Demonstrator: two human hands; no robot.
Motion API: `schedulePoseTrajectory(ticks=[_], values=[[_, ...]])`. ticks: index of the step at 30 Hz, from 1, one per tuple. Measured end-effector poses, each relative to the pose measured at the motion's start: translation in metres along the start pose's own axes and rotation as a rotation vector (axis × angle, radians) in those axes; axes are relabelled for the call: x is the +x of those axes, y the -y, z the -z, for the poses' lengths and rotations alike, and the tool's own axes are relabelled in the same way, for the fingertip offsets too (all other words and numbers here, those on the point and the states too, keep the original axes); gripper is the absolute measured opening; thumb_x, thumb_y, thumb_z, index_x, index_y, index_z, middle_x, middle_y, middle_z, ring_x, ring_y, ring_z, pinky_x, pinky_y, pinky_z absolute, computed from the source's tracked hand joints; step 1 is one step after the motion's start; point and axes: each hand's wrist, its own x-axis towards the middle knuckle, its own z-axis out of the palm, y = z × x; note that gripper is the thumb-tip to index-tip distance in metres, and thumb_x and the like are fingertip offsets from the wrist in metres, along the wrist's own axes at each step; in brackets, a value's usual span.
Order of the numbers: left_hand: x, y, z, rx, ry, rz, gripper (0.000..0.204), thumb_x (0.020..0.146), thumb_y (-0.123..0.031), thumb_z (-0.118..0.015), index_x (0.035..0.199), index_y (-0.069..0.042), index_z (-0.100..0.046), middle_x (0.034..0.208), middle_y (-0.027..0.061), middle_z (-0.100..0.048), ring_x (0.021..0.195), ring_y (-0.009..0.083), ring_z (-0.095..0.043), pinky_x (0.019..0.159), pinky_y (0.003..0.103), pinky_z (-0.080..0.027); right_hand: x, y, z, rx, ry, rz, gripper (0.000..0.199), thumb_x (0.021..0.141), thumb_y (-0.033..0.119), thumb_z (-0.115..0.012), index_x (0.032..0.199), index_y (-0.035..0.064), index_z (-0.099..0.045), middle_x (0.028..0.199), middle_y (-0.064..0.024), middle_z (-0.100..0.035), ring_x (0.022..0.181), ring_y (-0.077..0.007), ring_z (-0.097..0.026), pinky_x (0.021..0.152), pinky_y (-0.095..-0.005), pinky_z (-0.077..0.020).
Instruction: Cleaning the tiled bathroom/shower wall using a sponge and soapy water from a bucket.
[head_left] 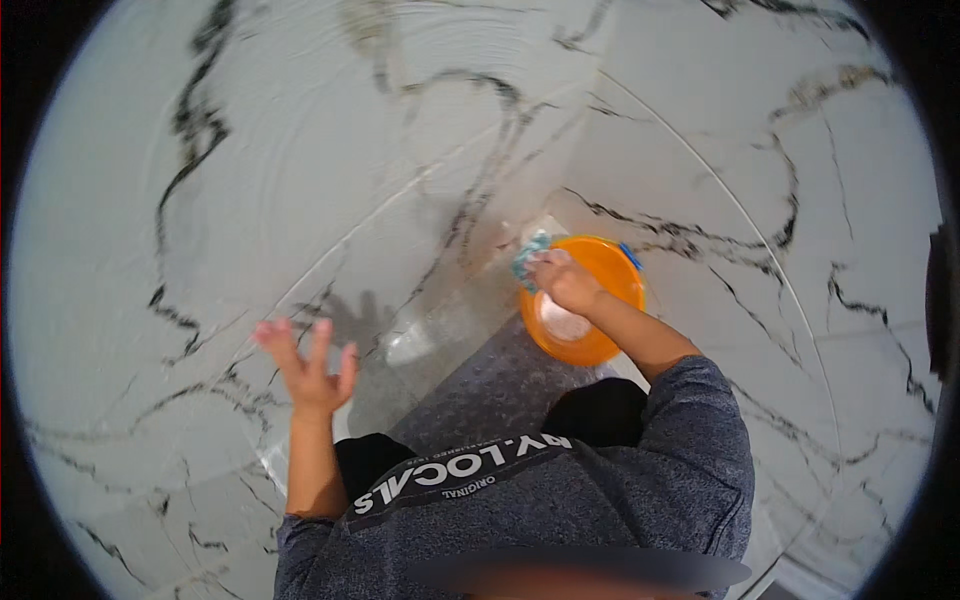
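Observation:
My right hand [565, 281] is closed round a teal-and-white cloth [530, 258], bunched up at the left rim of an orange bucket [628, 285]. Inside the bucket lies whitish, foamy-looking liquid [562, 320]. Part of the cloth hangs outside the rim, and my right forearm crosses over the bucket. Off to the left, my left hand [312, 368] is raised with its fingers spread and nothing in it. It is nearest the marbled wall, where its shadow falls.
White marbled wall tiles [330, 170] with dark veins meet in a corner ahead of me. A grey textured mat [465, 385] lies on the floor below, left of the bucket. The bucket has a blue piece [631, 256] on its right rim. A dark object [938, 300] stands at the far right edge.

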Motion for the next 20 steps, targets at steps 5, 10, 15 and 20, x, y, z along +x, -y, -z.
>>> schedulePoseTrajectory(ticks=[5,10,15,20], values=[[0.03,-0.051,-0.065,-0.435,0.233,-0.016,0.047,0.067,-0.009,-0.063,0.113,-0.012,-0.052,0.136,0.0196,-0.024,0.126,0.0422,-0.017,0.099,0.053,-0.018,-0.084,0.006,0.047,-0.327,-0.008,-0.42,0.034,0.07,0.013,-0.055,0.103,0.0061,-0.054,0.114,-0.0157,-0.048,0.106,-0.0288,-0.045,0.087,-0.0399,-0.036],[0.083,-0.076,-0.084,-0.565,0.304,-0.072,0.044,0.068,-0.004,-0.061,0.111,-0.01,-0.052,0.133,0.0206,-0.028,0.123,0.043,-0.025,0.097,0.046,-0.027,-0.113,-0.024,0.04,0.073,-0.28,-1.46,0.043,0.071,0.014,-0.056,0.111,0.0005,-0.046,0.114,-0.0227,-0.046,0.1,-0.0344,-0.048,0.088,-0.0394,-0.0354],[0.134,-0.104,-0.066,-0.658,0.381,-0.069,0.043,0.068,-0.003,-0.062,0.11,-0.009,-0.053,0.132,0.021,-0.03,0.121,0.0412,-0.029,0.097,0.043,-0.028,-0.147,-0.049,0.013,0.126,-0.573,-1.47,0.035,0.071,0.018,-0.056,0.098,-0.0025,-0.047,0.086,-0.0246,-0.056,0.081,-0.0395,-0.054,0.071,-0.0446,-0.043],[0.176,-0.119,-0.024,-0.815,0.54,-0.006,0.043,0.067,-0.003,-0.063,0.109,-0.01,-0.054,0.134,0.0181,-0.027,0.122,0.0381,-0.029,0.098,0.042,-0.028,-0.084,0.001,0.084,0.512,-0.267,-1.562,0.044,0.072,0.021,-0.058,0.112,0.0063,-0.047,0.09,-0.023,-0.058,0.097,-0.0338,-0.052,0.082,-0.0377,-0.0405]])
